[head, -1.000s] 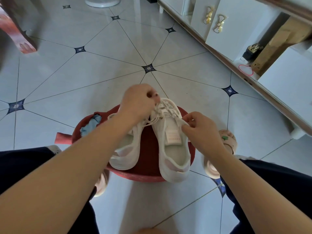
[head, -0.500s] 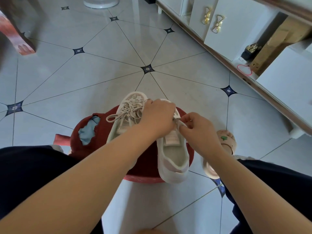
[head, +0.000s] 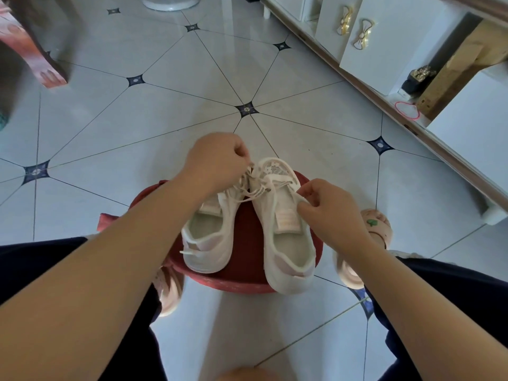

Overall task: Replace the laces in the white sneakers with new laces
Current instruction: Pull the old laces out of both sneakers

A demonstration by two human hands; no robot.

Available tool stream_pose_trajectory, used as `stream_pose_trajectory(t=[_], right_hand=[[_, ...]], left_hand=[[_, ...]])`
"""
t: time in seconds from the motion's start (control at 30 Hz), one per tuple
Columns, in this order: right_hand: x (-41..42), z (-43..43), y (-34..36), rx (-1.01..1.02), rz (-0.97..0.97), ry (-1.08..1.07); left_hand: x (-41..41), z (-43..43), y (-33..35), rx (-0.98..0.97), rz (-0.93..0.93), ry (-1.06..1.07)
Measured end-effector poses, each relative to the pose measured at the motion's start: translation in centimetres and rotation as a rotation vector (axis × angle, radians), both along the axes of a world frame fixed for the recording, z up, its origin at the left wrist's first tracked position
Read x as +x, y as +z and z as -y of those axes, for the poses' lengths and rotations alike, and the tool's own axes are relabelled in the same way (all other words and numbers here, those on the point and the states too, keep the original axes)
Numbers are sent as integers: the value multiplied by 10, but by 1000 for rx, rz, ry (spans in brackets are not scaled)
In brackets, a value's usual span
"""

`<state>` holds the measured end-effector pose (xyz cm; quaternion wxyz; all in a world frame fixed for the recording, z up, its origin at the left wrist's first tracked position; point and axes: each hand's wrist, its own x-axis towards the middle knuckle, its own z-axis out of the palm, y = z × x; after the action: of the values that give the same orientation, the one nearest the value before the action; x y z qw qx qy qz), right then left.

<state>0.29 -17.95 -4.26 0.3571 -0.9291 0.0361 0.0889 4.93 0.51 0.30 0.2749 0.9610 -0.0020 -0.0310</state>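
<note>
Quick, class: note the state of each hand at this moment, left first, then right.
Left hand: closed, pinching lace strands over the sneakers' toes.
Right hand: closed, pinching a lace end at the right-side sneaker.

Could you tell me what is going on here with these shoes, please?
A person is working on the laces of two white sneakers that sit side by side on a red stool. The left hand pinches strands up near the toes, and the right hand pinches another strand on the right sneaker. Both shoes have laces threaded through them; whether these are old or new cannot be told.
</note>
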Motion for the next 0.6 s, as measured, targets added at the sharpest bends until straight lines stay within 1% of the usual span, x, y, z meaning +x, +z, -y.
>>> stream_pose_trajectory(t=[0.03, 0.1, 0.13, 0.17, 0.23, 0.3, 0.4, 0.5, 0.6], right_hand=[[0, -1, 1, -23, -5, 24], [2, -3, 4, -26, -1, 37], [5, -4, 3, -19, 17, 38], [8, -5, 2, -25, 46, 45], [16, -9, -2, -95, 113, 82], [24, -14, -5, -181, 156, 113], [30, -20, -7, -236, 143, 116], [29, -23, -7, -322, 166, 138], [27, -22, -7, -332, 235, 130]], left_hand=[[-3, 1, -3, 123, -23, -51], [-9, 10, -12, 319, 20, -153], [-11, 15, -14, 337, 63, -183], [-14, 20, -15, 314, 97, -191], [-18, 27, -16, 264, 120, -196], [-22, 32, -22, 301, 104, -213], [-24, 37, -28, 317, 54, -208], [-22, 40, -28, 340, 51, -205], [-22, 40, -31, 341, 76, -158]])
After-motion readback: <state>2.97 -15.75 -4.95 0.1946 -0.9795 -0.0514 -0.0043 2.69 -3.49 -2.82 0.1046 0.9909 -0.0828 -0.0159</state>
